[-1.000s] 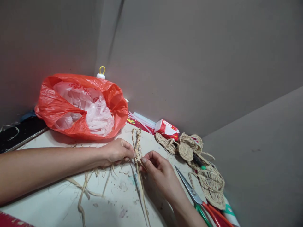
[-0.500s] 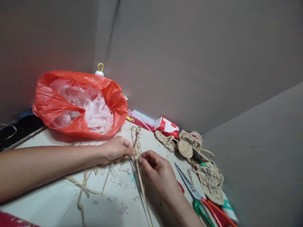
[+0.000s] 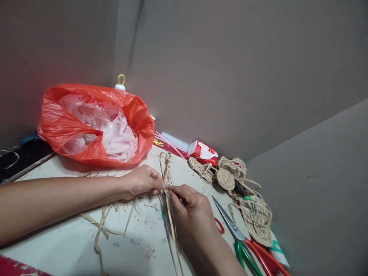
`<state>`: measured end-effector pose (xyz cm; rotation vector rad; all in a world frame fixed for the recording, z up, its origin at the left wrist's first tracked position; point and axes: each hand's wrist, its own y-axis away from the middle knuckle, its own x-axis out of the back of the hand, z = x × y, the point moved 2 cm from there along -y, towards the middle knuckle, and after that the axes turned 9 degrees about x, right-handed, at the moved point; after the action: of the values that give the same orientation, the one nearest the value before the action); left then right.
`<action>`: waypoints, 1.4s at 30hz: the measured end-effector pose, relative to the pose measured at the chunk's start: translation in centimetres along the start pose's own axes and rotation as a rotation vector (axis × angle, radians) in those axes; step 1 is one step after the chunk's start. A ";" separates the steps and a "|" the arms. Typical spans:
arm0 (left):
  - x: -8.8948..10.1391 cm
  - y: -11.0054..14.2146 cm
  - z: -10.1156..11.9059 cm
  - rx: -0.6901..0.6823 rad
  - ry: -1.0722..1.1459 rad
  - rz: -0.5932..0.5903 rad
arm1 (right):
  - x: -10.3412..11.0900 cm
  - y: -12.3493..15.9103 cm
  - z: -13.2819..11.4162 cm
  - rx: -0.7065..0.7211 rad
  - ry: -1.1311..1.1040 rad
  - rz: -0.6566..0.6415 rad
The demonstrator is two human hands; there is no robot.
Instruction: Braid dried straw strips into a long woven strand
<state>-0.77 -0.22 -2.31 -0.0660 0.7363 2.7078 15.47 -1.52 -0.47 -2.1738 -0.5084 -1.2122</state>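
Between my two hands runs a braided straw cord (image 3: 167, 172), its plaited part pointing away from me and its loose flat strands trailing towards me. My left hand (image 3: 146, 181) pinches the braid from the left with thumb and forefinger. From the right, my right hand (image 3: 189, 203) has its fingers closed on the braid just where the plaiting meets the loose strands, forefinger laid across it. The fingertips of both hands nearly touch. Loose straw strands (image 3: 99, 237) lie on the white tabletop (image 3: 135, 253) below my left forearm.
A red plastic bag (image 3: 63, 130) holding white bags stands at the back left. Scissors (image 3: 234, 230) with green and red handles lie right of my right hand. Woven straw pieces (image 3: 253, 218), a red tissue pack (image 3: 202, 152) and pale sticks (image 3: 175, 142) line the wall.
My right forefinger has straightened and moved up and left across the braid, towards my left fingertips. My left hand stays nearly in place.
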 end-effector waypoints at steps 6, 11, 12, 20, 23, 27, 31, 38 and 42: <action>0.2 -0.4 -0.5 0.008 0.019 -0.045 | -0.2 0.4 -0.5 0.070 0.130 -0.009; 0.3 -0.4 -0.5 0.004 0.020 -0.033 | 0.1 0.2 -0.6 0.088 0.069 -0.034; 0.3 -0.4 -0.4 -0.004 0.015 -0.025 | 0.3 0.1 -0.6 0.065 0.003 -0.037; 0.0 -0.1 0.4 -0.033 -0.040 0.011 | -0.3 -0.5 1.4 -0.424 -0.752 -0.178; 0.1 -0.3 0.4 -0.054 -0.051 0.003 | -0.9 -0.3 2.0 -0.587 -1.092 -0.257; 0.3 -0.8 0.0 -0.131 -0.085 -0.004 | -1.3 -0.2 2.3 -0.684 -1.334 -0.287; 0.2 -0.9 -0.1 -0.168 -0.107 0.009 | -1.5 -0.2 1.8 -0.753 -1.417 -0.198; -0.5 -0.3 0.0 -0.192 0.016 -0.034 | -2.1 0.2 -1.0 -0.682 -1.163 0.050; -0.5 -0.2 -0.2 -0.175 -0.053 0.045 | -2.8 0.6 -1.6 -0.586 -0.764 0.076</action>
<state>-0.22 -0.29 -2.57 -0.0190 0.4895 2.7996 13.39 -3.13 -2.36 -3.1272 -0.3815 -0.4668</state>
